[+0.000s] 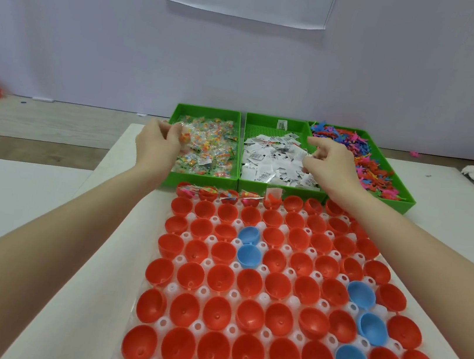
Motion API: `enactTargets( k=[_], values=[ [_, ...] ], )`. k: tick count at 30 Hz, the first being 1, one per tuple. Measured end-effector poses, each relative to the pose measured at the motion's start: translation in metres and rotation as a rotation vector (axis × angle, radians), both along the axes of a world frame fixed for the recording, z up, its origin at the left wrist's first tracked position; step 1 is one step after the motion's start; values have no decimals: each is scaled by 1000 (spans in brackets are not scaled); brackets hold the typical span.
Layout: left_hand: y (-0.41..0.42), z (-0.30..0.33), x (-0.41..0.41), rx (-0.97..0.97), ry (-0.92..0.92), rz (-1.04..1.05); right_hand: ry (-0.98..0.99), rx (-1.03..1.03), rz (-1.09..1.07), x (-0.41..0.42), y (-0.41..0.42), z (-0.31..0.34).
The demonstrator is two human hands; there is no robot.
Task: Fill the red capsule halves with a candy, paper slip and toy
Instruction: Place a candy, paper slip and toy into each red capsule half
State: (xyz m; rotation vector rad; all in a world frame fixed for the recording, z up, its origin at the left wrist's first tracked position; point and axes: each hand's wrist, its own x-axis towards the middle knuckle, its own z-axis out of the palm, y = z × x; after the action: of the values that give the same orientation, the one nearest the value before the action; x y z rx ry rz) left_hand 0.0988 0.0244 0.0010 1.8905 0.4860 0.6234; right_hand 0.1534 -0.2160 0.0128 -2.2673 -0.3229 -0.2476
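Both arms are out over the three green trays at the far end of the tabletop [41, 205]. The left hand [160, 140] is at the near-left edge of the candy tray [178, 109], fingers curled into the heap of wrapped candies [210, 144]; it looks to have its grip on one wrapper, though the pinch itself is blurred. The right hand [329, 162] hangs over the boundary between the paper slips [265, 165] and the toys [378, 172], thumb and fingers drawn in, and I cannot tell whether that grip has closed on a slip or on nothing. The red capsule halves [218, 278] sit cup-up in a clear white holder tray [203, 292] just below the bins, with a few blue halves [249, 255] mixed in; only the far row's left few cups show contents, so most of the job lies ahead. On handling, judging by looks: the candies are light and their clear film is likely slippery, so pinch a twisted or crimped wrapper end. The slips are thin and flimsy and lie overlapped, so lift one by a free corner to avoid taking two. The toys look soft and rubbery with thin limbs that may tangle, so take one by the body. The thin capsule shells may tip if nudged, so drop items in from above.
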Motion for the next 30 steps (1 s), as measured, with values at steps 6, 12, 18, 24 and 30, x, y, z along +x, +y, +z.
enactTargets(
  k=[6, 12, 18, 24, 30],
  values=[
    [-48, 22, -8, -291, -90, -235, 251, 523, 209, -30, 13, 25],
    [-93, 32, -24, -606, -45, -391, 252, 529, 269, -58, 17, 31],
    [-106, 33, -35, -676, 11, -410, 235, 536, 186, -60, 8, 20],
    [-109, 30, -43, -516, -13, -433, 230, 450, 188, -61, 3, 18],
    [-107, 26, -43, -474, 29, -332, 257, 500, 166, -59, 2, 16]
  ],
)
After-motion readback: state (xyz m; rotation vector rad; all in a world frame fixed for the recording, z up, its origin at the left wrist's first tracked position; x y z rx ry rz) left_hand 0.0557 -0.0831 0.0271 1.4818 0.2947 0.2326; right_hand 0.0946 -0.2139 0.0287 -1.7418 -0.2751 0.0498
